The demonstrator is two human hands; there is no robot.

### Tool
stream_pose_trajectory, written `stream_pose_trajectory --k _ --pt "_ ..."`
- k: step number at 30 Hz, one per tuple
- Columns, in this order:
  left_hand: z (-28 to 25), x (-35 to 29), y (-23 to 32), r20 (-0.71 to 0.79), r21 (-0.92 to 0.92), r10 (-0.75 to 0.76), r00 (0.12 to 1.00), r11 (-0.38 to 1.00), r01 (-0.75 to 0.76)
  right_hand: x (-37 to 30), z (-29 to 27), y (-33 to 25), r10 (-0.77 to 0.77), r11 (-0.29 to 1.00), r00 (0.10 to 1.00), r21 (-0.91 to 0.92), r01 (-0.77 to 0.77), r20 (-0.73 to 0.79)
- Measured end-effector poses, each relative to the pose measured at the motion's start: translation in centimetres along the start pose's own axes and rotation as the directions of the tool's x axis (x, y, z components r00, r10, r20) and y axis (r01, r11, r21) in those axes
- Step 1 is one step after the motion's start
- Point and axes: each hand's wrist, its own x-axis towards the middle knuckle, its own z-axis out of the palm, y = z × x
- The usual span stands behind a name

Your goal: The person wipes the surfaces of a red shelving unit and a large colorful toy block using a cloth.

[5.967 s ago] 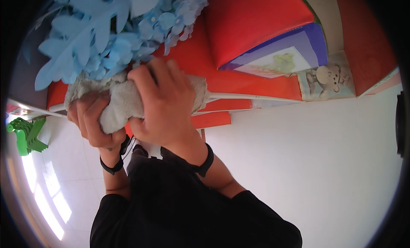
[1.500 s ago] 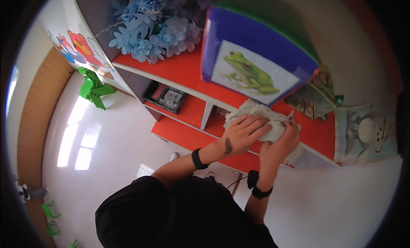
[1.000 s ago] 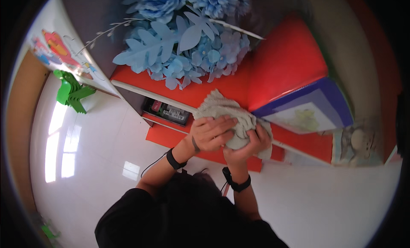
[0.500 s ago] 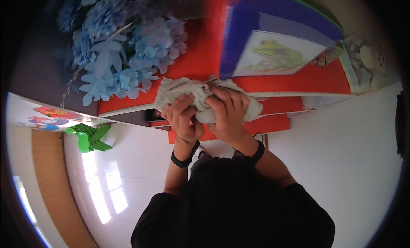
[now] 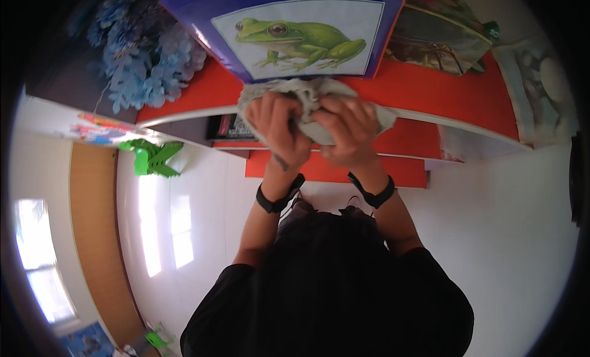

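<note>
Both hands grip one bunched, light grey cloth [image 5: 310, 94] at the front edge of a red-topped shelf [image 5: 430, 89]. My left hand [image 5: 276, 123] has its fingers curled into the cloth's left part. Close beside it, my right hand [image 5: 349, 124] is closed on the right part, with a flap of cloth sticking out past the knuckles. Just behind the cloth stands a blue-bordered picture board [image 5: 227, 40] with a green frog on it. The cloth's underside is hidden.
Blue artificial flowers [image 5: 147, 68] stand at the left of the shelf. Right of the board are a plant picture [image 5: 430, 40] and a grey-toned picture [image 5: 533, 89]. Dark boxed items [image 5: 236, 128] lie on a lower shelf. Stacked green chairs [image 5: 153, 157] stand on the floor at left.
The frog board now faces me more squarely and appears further left. Both hands, still on the cloth, appear higher in the view. The view itself has shifted.
</note>
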Motion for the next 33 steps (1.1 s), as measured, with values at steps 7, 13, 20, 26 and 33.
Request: stream_pose_trajectory --k 7,13,20,26,33 --pt "1.8 -1.1 4.7 0.157 0.008 0.028 0.987 1.0 -0.029 -2.2 -4.6 3.5 0.01 1.0 0.999 -0.014 -0.011 -0.033" --pt "0.7 -1.9 6.8 0.413 -0.107 0.092 0.906 0.993 -0.052 -1.7 -7.8 3.1 0.123 0.989 0.992 0.083 -0.121 -0.021" --pt "-4.2 3.5 -0.2 -0.145 0.0 -0.266 0.953 0.963 0.269 3.8 -7.4 1.5 0.492 0.834 0.871 0.289 -0.471 -0.001" --pt "-1.3 4.2 -1.5 0.032 -0.037 -0.319 0.947 0.947 0.32 5.2 -4.9 0.1 0.646 0.741 0.734 0.058 -0.669 0.208" --pt "-2.6 1.1 -3.7 -0.046 -0.628 -0.446 0.894 0.709 0.321 -1.4 -4.0 0.2 0.486 0.869 0.863 -0.034 -0.494 -0.138"
